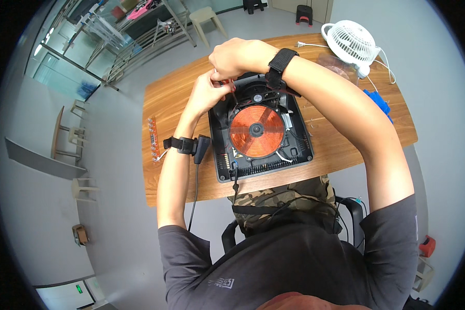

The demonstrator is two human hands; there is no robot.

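Observation:
On the wooden table lies the opened black housing of an induction cooker [307, 147], with a round copper coil [243, 137] in its middle. At its far left corner both my hands meet around a red-handled screwdriver [225, 81], mostly covered by my fingers; a thin shaft seems to point down into the housing. My right hand [235, 57] is closed around the top of it, above my left. The fingers of my left hand [209, 92] pinch it lower down. Its tip is too small to make out.
A white fan [350, 42] stands at the far right of the table, beside a clear plastic piece [338, 67] and a blue object [380, 106]. An orange strip with clear pieces [153, 138] lies at the left edge. From my left wrist hangs a black cable [195, 199].

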